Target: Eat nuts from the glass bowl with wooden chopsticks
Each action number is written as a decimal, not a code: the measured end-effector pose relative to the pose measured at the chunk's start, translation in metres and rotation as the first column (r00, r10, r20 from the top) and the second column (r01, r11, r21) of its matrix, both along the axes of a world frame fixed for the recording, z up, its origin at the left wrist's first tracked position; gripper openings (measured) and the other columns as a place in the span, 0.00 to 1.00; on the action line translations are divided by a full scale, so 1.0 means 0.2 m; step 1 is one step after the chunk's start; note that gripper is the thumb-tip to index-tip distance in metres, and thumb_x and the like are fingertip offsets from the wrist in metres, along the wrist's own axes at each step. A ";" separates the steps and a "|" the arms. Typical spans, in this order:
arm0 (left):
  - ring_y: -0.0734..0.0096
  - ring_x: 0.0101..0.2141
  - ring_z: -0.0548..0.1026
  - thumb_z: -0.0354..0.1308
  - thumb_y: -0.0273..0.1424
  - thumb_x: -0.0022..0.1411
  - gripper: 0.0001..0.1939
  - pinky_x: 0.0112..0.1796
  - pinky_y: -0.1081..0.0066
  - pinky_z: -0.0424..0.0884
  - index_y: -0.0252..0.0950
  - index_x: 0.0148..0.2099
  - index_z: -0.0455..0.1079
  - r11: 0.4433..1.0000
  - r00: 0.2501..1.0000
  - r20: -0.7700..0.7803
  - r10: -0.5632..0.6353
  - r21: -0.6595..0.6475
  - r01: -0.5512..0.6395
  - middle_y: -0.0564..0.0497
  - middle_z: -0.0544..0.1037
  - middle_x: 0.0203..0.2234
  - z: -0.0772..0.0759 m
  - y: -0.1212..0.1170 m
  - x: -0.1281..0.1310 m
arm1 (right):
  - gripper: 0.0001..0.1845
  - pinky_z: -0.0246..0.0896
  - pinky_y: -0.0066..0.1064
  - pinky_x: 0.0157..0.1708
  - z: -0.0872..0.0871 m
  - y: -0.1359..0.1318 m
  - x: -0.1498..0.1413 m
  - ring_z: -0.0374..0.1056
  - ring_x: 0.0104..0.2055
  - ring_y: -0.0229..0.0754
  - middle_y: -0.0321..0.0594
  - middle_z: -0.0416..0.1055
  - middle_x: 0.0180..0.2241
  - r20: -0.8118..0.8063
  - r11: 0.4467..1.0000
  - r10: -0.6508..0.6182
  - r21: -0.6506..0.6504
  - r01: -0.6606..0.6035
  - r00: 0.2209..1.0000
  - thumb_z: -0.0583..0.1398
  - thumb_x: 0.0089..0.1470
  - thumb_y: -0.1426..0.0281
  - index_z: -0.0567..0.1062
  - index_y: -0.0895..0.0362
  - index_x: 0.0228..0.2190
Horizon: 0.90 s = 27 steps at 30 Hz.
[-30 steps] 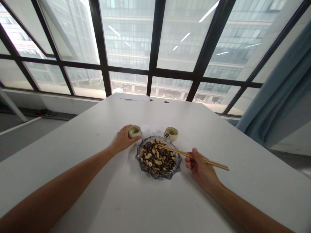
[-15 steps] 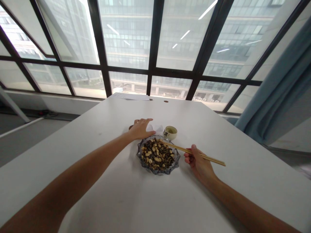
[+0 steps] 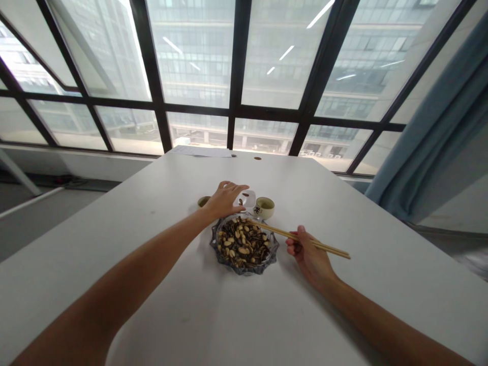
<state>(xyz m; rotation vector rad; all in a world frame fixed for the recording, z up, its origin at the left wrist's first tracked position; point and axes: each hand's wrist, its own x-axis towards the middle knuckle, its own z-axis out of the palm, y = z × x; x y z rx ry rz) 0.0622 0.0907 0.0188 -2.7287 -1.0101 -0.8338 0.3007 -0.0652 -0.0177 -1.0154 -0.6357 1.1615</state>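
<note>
My left hand (image 3: 225, 198) reaches over the far left side of a glass bowl (image 3: 244, 270), thumb and fingers around a small white dish (image 3: 249, 199). A couple of dark seeds (image 3: 246, 194) show in the dish. In my right hand (image 3: 310, 255) are wooden chopsticks (image 3: 320, 245), slanting left so that their tips rest over the bowl's far rim. The bowl, clear with a scalloped edge, is filled with a mix of dark melon seeds and pale pumpkin seeds (image 3: 243, 242).
Just right of the dish stands a cream cup (image 3: 264, 207) with a dark character on it. A second cup (image 3: 203, 201) is partly hidden behind my left hand. Paper sheets (image 3: 202, 151) lie at the far end of the white table (image 3: 160, 300), near windows and a blue curtain (image 3: 427, 147).
The white dish now shows its inside with dark seeds, which were not visible before. My left hand has shifted slightly over it. The right hand and chopsticks stay almost the same.
</note>
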 end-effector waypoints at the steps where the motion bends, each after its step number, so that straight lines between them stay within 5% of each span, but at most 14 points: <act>1: 0.53 0.51 0.72 0.67 0.38 0.56 0.34 0.58 0.54 0.57 0.36 0.62 0.63 1.000 1.000 0.004 -0.002 0.004 0.002 0.43 0.77 0.49 0.00 0.00 0.00 | 0.29 0.65 0.21 0.17 0.00 0.00 0.00 0.66 0.17 0.33 0.39 0.75 0.19 0.002 1.000 0.003 0.000 -0.003 1.000 0.77 0.27 0.50 0.79 0.61 0.22; 8: 0.54 0.52 0.73 0.66 0.45 0.57 0.34 0.60 0.54 0.54 0.37 0.61 0.63 0.995 0.998 0.031 0.052 -0.092 -0.049 0.43 0.78 0.49 -0.02 0.00 0.01 | 0.29 0.64 0.21 0.17 0.02 0.01 0.01 0.67 0.17 0.32 0.39 0.74 0.18 0.018 0.999 -0.018 0.028 0.018 1.000 0.77 0.27 0.49 0.78 0.60 0.22; 17: 0.55 0.54 0.73 0.61 0.49 0.60 0.31 0.61 0.51 0.51 0.38 0.59 0.64 0.966 0.995 -0.019 0.096 -0.238 -0.098 0.44 0.80 0.48 -0.03 0.00 0.02 | 0.27 0.67 0.25 0.20 0.17 0.14 0.02 0.69 0.19 0.34 0.38 0.76 0.21 0.215 0.953 -0.147 0.293 0.080 0.966 0.72 0.39 0.46 0.77 0.58 0.25; 23: 0.54 0.58 0.70 0.57 0.50 0.63 0.30 0.63 0.48 0.47 0.38 0.60 0.65 0.969 0.994 -0.030 0.104 -0.221 -0.108 0.42 0.75 0.56 -0.03 -0.03 -0.04 | 0.26 0.69 0.31 0.25 0.12 0.25 0.02 0.73 0.23 0.40 0.41 0.78 0.24 0.578 0.931 -0.152 0.357 -0.081 0.802 0.69 0.45 0.46 0.80 0.58 0.30; 27: 0.56 0.58 0.69 0.55 0.48 0.66 0.25 0.63 0.49 0.50 0.38 0.58 0.68 0.975 0.991 0.021 0.136 -0.179 -0.130 0.43 0.74 0.57 -0.06 -0.07 -0.16 | 0.24 0.69 0.33 0.27 0.14 0.19 0.01 0.74 0.25 0.42 0.40 0.78 0.25 0.626 0.904 -0.206 0.417 -0.100 0.752 0.66 0.50 0.45 0.80 0.55 0.31</act>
